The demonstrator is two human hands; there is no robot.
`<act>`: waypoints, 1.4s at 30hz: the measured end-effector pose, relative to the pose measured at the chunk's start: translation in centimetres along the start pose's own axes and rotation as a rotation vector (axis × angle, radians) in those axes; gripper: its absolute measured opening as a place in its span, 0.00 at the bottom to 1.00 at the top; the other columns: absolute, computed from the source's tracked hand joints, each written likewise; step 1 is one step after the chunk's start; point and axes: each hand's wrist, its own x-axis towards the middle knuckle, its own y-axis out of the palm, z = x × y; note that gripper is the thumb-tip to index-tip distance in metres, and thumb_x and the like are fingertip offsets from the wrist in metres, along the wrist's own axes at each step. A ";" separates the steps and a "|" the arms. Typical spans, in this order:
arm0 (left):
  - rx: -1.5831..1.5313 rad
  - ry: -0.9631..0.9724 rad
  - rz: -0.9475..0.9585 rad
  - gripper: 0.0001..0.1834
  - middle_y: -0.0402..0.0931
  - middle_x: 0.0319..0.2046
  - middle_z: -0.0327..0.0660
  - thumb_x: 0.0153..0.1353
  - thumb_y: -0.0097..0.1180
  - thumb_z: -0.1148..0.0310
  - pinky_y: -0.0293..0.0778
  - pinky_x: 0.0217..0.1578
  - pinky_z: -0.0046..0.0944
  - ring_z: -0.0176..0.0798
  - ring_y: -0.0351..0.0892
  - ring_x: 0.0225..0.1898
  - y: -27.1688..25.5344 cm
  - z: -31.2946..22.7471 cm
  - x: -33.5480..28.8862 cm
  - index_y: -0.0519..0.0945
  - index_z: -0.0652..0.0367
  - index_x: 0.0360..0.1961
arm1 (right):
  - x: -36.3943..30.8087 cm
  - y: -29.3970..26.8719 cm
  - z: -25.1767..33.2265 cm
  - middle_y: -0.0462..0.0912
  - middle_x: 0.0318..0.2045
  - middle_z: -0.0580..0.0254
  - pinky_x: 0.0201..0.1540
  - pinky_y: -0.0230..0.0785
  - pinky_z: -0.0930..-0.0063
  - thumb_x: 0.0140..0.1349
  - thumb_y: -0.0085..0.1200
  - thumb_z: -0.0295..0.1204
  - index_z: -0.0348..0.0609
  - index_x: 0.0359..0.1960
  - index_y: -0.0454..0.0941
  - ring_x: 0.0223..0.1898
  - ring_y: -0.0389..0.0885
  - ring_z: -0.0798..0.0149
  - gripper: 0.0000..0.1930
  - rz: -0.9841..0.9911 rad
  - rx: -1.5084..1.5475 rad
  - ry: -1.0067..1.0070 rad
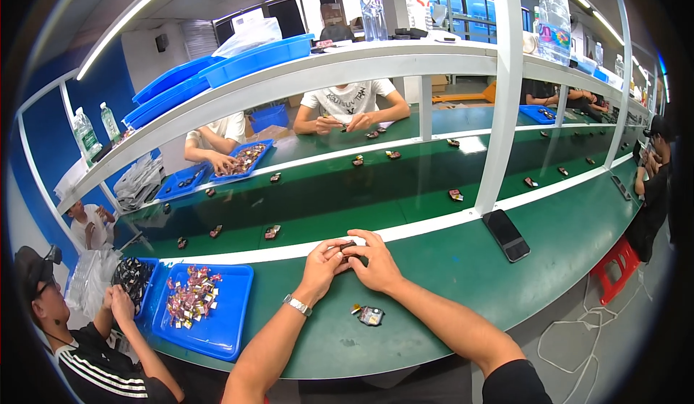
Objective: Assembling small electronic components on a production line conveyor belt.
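Over the green worktop, my left hand (322, 266) and my right hand (374, 262) meet around a small dark part (348, 251). Fingers of both hands close on it and cover most of it, so its exact kind is hidden. A metal-banded watch (297, 305) sits on my left wrist. On the worktop just below my hands lies a small dark electronic assembly (371, 316) with a yellow-and-white tab at its left end. To the left, a blue tray (241, 317) holds a heap of small reddish parts with white and yellow tabs (193, 295).
A black phone (506, 235) lies right of my hands by a white post (502, 107). Beyond the white rail, a green conveyor (325, 194) carries several small assemblies. A co-worker (94, 339) sits at the left beside a tray of black parts (135, 282). A red stool (615, 270) stands right.
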 end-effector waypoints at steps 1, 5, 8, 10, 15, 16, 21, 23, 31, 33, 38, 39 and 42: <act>-0.009 0.002 -0.012 0.14 0.77 0.50 0.48 0.69 0.45 0.81 0.81 0.52 0.39 0.40 0.79 0.51 0.0 -0.1 -0.1 0.70 0.65 0.55 | 0.0 -0.1 0.2 0.75 0.56 0.57 0.59 0.67 0.61 0.56 0.56 0.23 0.43 0.37 0.85 0.61 0.68 0.52 0.09 0.012 0.000 0.016; 0.002 -0.024 -0.007 0.14 0.77 0.50 0.47 0.69 0.44 0.81 0.81 0.52 0.39 0.38 0.79 0.51 0.0 -0.3 -0.3 0.69 0.65 0.55 | 0.2 -0.6 1.1 0.76 0.53 0.58 0.52 0.71 0.63 0.56 0.58 0.23 0.43 0.37 0.84 0.56 0.72 0.54 0.08 -0.021 -0.093 -0.053; 0.007 -0.068 -0.028 0.14 0.77 0.50 0.46 0.69 0.43 0.81 0.81 0.52 0.39 0.37 0.79 0.51 0.0 -0.3 -0.3 0.69 0.65 0.55 | 0.4 -0.8 1.7 0.76 0.44 0.60 0.44 0.73 0.67 0.52 0.61 0.21 0.43 0.36 0.83 0.47 0.76 0.56 0.08 -0.052 -0.110 -0.047; -0.005 -0.064 0.007 0.15 0.76 0.51 0.46 0.69 0.43 0.81 0.81 0.53 0.39 0.37 0.78 0.51 -0.1 -0.2 -0.2 0.69 0.65 0.56 | 0.5 -0.6 1.4 0.76 0.38 0.63 0.37 0.75 0.67 0.54 0.61 0.24 0.42 0.33 0.80 0.42 0.77 0.58 0.05 -0.089 -0.236 -0.145; -0.011 -0.071 -0.009 0.15 0.76 0.51 0.46 0.70 0.43 0.80 0.80 0.53 0.39 0.37 0.78 0.51 -0.4 -0.1 -0.1 0.68 0.65 0.56 | 0.5 -0.3 1.6 0.76 0.37 0.62 0.39 0.75 0.65 0.53 0.61 0.24 0.42 0.33 0.80 0.41 0.77 0.58 0.06 -0.083 -0.284 -0.207; -0.006 -0.079 -0.020 0.15 0.76 0.51 0.46 0.70 0.43 0.81 0.80 0.53 0.39 0.37 0.78 0.51 -0.5 0.0 -0.1 0.68 0.65 0.56 | 0.5 -0.2 1.7 0.76 0.37 0.62 0.39 0.75 0.65 0.53 0.61 0.24 0.42 0.33 0.80 0.40 0.77 0.57 0.06 -0.079 -0.298 -0.214; -0.019 -0.085 -0.018 0.14 0.76 0.51 0.47 0.70 0.43 0.81 0.80 0.53 0.39 0.38 0.78 0.51 -0.3 0.0 0.1 0.68 0.65 0.55 | 0.4 0.0 1.5 0.76 0.36 0.62 0.38 0.76 0.66 0.54 0.61 0.25 0.42 0.33 0.80 0.40 0.77 0.58 0.05 -0.082 -0.360 -0.217; -0.016 -0.094 -0.024 0.14 0.76 0.51 0.47 0.70 0.43 0.81 0.80 0.53 0.39 0.38 0.78 0.51 -0.1 -0.1 0.0 0.69 0.65 0.55 | 0.5 0.1 1.2 0.76 0.36 0.62 0.38 0.76 0.66 0.55 0.60 0.25 0.42 0.33 0.80 0.40 0.77 0.58 0.05 -0.084 -0.378 -0.221; -0.013 -0.094 -0.043 0.14 0.76 0.49 0.46 0.69 0.43 0.81 0.80 0.53 0.40 0.38 0.79 0.50 -0.1 -0.3 -0.4 0.68 0.65 0.55 | 0.4 0.4 1.2 0.77 0.34 0.63 0.35 0.77 0.68 0.54 0.59 0.25 0.42 0.31 0.79 0.38 0.78 0.60 0.04 -0.109 -0.416 -0.284; -0.010 -0.094 -0.035 0.14 0.76 0.49 0.46 0.69 0.43 0.81 0.81 0.53 0.41 0.38 0.79 0.50 0.0 -0.2 -0.3 0.68 0.65 0.55 | 0.3 0.5 0.7 0.77 0.34 0.63 0.35 0.76 0.68 0.52 0.59 0.25 0.42 0.31 0.78 0.38 0.78 0.61 0.05 -0.108 -0.462 -0.310; -0.016 -0.085 -0.048 0.14 0.77 0.48 0.46 0.68 0.45 0.81 0.82 0.51 0.42 0.39 0.80 0.49 0.3 0.1 0.2 0.68 0.65 0.54 | 0.3 0.4 -0.1 0.77 0.33 0.64 0.37 0.71 0.69 0.48 0.56 0.27 0.43 0.31 0.77 0.37 0.76 0.61 0.08 -0.136 -0.536 -0.402; -0.004 -0.067 -0.048 0.14 0.77 0.47 0.46 0.69 0.45 0.81 0.82 0.50 0.41 0.40 0.80 0.49 -0.2 0.4 0.1 0.68 0.65 0.54 | 0.2 0.8 0.0 0.76 0.34 0.63 0.38 0.71 0.68 0.48 0.55 0.27 0.43 0.33 0.77 0.38 0.76 0.60 0.09 -0.110 -0.515 -0.399; -0.008 -0.068 -0.053 0.14 0.77 0.48 0.46 0.69 0.45 0.81 0.81 0.49 0.40 0.39 0.81 0.48 -0.2 0.2 0.1 0.68 0.65 0.54 | 0.1 0.6 0.4 0.77 0.36 0.62 0.40 0.70 0.67 0.49 0.57 0.27 0.42 0.36 0.78 0.40 0.75 0.59 0.10 -0.089 -0.552 -0.386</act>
